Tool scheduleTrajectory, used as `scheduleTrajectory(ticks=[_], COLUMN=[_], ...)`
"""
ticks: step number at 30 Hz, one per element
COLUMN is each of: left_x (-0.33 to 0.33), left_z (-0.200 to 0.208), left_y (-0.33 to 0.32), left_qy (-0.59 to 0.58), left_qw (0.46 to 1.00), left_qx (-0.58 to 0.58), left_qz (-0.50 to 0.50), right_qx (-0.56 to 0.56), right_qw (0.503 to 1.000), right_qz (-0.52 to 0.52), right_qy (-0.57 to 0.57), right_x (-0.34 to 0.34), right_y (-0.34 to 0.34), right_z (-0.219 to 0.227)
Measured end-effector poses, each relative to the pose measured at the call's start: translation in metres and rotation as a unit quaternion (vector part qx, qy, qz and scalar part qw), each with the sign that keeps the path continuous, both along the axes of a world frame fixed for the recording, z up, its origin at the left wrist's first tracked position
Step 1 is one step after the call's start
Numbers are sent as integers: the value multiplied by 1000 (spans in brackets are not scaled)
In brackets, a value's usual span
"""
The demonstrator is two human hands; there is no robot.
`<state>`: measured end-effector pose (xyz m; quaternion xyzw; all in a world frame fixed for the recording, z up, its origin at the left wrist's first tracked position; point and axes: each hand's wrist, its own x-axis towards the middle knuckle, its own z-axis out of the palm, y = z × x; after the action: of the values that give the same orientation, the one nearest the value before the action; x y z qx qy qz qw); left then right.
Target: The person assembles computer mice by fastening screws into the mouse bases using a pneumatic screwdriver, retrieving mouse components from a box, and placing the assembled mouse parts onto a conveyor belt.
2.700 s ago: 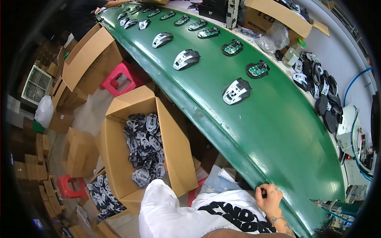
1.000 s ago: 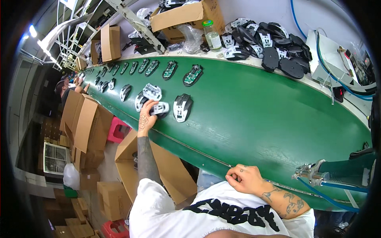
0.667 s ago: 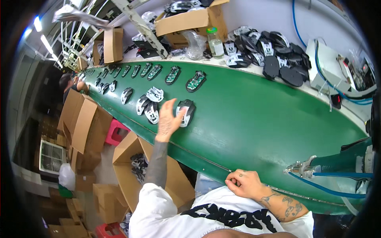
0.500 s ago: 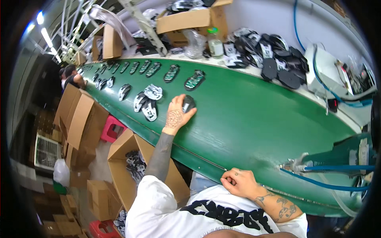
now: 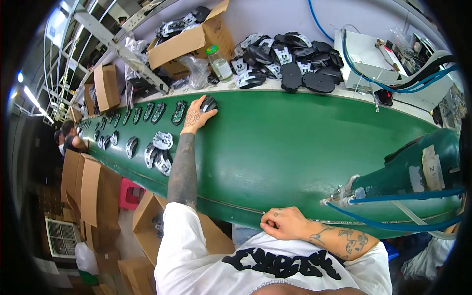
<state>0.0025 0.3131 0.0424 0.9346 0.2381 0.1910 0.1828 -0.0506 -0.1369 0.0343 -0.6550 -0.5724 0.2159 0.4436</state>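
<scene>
1. At the belt's far edge, your left hand (image 5: 195,118) cups a black mouse shell (image 5: 209,103).
2. Your right hand (image 5: 285,223) rests loosely curled, holding nothing, on the green belt's (image 5: 295,147) near edge.
3. About 3 white-marked shells (image 5: 160,152) lie left, seemingly unhandled.

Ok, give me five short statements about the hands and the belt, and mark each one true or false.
1. The left hand rests on a dark mouse shell at the belt's far edge. True.
2. The right hand holds a mouse shell. False: it rests empty on the near edge of the belt.
3. A jar with a green lid stands behind the belt. True.
4. The belt is red. False: it is green.
5. The pile of dark shells lies in the middle of the belt. False: it lies on the table behind it.
</scene>
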Motion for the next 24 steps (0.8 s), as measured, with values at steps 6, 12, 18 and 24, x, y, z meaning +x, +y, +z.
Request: scheduleTrajectory(ticks=[6, 12, 18, 24], left_x=[1, -2, -2, 10], left_z=[-4, -8, 33, 29], left_y=[9, 2, -31, -30], left_qy=[49, 87, 244, 359], left_qw=[999, 996, 969, 933], left_qx=[-20, 34, -2, 0], left_qz=[10, 3, -29, 28], right_qx=[-31, -49, -33, -10], right_qw=[999, 997, 998, 997], right_qz=[13, 32, 9, 12], right_qy=[27, 46, 48, 81], right_x=[2, 2, 7, 7], right_y=[-3, 3, 8, 9], right_z=[3, 7, 5, 4])
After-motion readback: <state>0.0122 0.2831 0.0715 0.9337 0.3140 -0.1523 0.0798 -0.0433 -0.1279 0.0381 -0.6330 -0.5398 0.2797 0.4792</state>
